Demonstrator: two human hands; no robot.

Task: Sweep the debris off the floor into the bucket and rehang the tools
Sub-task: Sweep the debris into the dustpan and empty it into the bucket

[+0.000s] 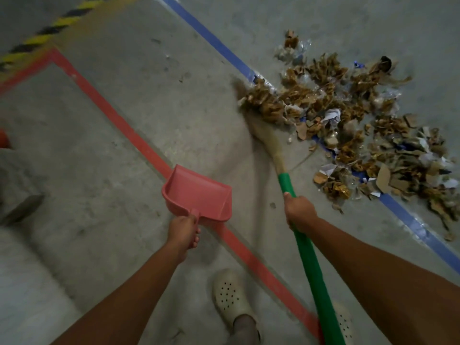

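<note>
A broad pile of debris (pixel 348 125), brown cardboard scraps with bits of paper and clear plastic, lies on the concrete floor at the upper right, across a blue floor line (pixel 410 220). My right hand (pixel 297 211) grips the green handle of a broom (pixel 307 252). Its straw head (pixel 263 130) is blurred and touches the pile's left edge. My left hand (pixel 185 230) holds a pink dustpan (pixel 199 194) by its handle, lifted above the floor, empty, to the left of the broom. No bucket is in view.
A red floor line (pixel 119 120) runs diagonally under the dustpan. Yellow-black hazard tape (pixel 47 33) marks the upper left. A grey block (pixel 17 192) and an orange object (pixel 3 139) sit at the left edge. My feet in pale clogs (pixel 232 298) are at the bottom.
</note>
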